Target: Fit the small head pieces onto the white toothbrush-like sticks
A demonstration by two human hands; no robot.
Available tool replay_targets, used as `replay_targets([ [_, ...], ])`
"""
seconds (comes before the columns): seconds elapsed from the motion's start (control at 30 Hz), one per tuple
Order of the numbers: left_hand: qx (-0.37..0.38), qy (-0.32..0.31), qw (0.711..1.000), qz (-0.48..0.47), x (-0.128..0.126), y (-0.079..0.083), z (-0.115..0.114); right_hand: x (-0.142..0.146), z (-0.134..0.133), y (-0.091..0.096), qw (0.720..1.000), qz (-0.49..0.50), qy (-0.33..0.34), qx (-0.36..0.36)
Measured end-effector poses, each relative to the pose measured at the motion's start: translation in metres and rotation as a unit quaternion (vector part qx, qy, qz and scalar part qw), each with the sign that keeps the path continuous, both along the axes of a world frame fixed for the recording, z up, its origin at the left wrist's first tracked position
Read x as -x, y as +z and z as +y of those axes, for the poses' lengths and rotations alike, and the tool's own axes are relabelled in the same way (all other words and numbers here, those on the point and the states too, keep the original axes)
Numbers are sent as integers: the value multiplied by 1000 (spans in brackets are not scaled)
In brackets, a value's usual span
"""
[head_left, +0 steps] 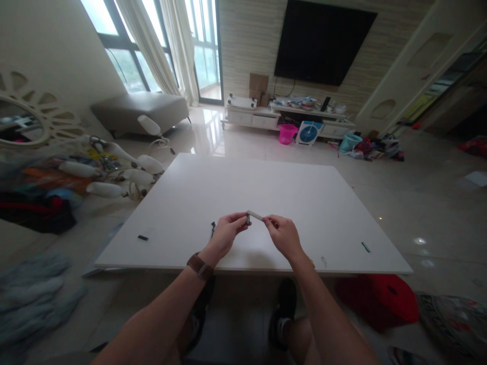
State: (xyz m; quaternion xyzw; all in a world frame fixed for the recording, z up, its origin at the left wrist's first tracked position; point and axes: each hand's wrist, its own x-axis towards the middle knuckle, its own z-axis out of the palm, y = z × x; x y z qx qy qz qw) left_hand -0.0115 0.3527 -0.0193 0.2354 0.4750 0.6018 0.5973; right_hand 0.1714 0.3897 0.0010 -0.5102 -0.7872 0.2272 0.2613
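Note:
Over the near part of the white table (258, 187), my two hands are close together. My left hand (226, 234) pinches a small dark green piece (248, 219) upright between thumb and fingers; it looks like a little circuit board. My right hand (283, 234) grips one end of a short light grey strip (255, 215). The strip's far end meets the top of the green piece; I cannot tell whether they are joined. Behind my left hand lies a thin black item (213, 228), partly hidden and too small to name.
A dark flat piece (143, 238) lies on the table's left side, and a green one (366, 247) on the right. A clear scrap (323, 261) is near the front edge. A lamp with white shades (137, 176) stands by the left edge; a red round object (384, 301) sits below right.

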Motion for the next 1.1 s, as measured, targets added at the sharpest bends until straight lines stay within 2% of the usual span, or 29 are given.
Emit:
replay_targets([
  [0.13,5,8,1000,-8,2,0,0,0,0,-2,1000,8,15,13],
  [0.33,24,41,999,-6,6,-2,3,-5,-2,-1,996,-7,75,47],
  [0.53,10,10,1000,24,7,-1,2,-5,1,-2,998,40,30,27],
  [0.7,22,32,998,51,8,0,2,-3,-1,-3,994,12,95,60],
  [0.83,22,20,998,54,9,-2,3,-5,0,-4,996,45,56,44],
  [1.0,22,34,997,59,8,-3,3,-4,1,-7,994,20,86,70],
  [1.1,20,26,998,60,8,-3,3,-3,1,-7,996,36,57,52],
])
